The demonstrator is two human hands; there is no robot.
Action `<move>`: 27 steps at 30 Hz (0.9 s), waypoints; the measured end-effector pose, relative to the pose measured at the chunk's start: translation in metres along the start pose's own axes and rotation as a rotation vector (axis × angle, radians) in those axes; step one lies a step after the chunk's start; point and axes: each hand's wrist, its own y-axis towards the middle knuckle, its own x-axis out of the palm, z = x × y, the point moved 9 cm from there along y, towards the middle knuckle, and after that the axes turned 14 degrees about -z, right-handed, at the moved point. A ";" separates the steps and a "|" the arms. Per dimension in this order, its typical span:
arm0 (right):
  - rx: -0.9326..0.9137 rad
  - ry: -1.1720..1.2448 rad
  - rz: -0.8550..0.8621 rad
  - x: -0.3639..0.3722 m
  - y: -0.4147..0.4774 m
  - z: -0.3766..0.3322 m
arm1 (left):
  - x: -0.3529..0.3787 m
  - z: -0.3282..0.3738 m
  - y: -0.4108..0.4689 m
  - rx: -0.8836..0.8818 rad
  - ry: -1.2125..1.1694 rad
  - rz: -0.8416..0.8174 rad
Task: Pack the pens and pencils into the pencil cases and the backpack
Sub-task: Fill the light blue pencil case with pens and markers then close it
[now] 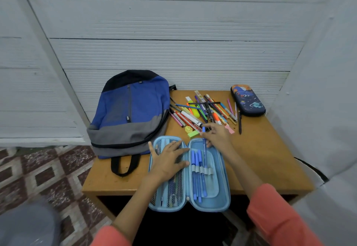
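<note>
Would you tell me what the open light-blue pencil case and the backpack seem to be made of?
The light-blue pencil case: probably a moulded shell, matte, given its firm rounded rim; mesh pocket in its left half. The backpack: woven fabric, matte, given its soft sag and seams.

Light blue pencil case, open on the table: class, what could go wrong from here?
1. The light blue pencil case overhangs the near edge of the table; should the left hand pressing it lift, it might tip off.
2. The blue pen pinched by the right hand could miss the elastic band and lie loose.
</note>
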 end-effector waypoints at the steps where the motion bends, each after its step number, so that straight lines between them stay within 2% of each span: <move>1: 0.016 0.005 -0.035 0.004 -0.001 0.002 | 0.000 0.001 0.000 -0.001 -0.003 -0.001; 5: 0.082 -0.033 -0.138 0.014 -0.004 0.011 | -0.001 0.001 0.000 -0.010 -0.003 -0.003; 12: 0.128 -0.116 -0.167 0.020 -0.014 0.018 | -0.002 0.002 -0.003 -0.026 -0.011 0.002; 17: 0.206 -0.198 -0.269 0.028 -0.022 0.020 | -0.009 0.007 -0.006 -0.090 -0.059 0.090; 21: 0.140 -0.296 -0.257 0.027 -0.022 0.010 | -0.015 0.012 -0.006 -0.137 -0.031 0.159; 27: 0.064 -0.350 -0.298 0.034 -0.020 0.009 | -0.018 0.013 -0.005 -0.151 0.010 0.174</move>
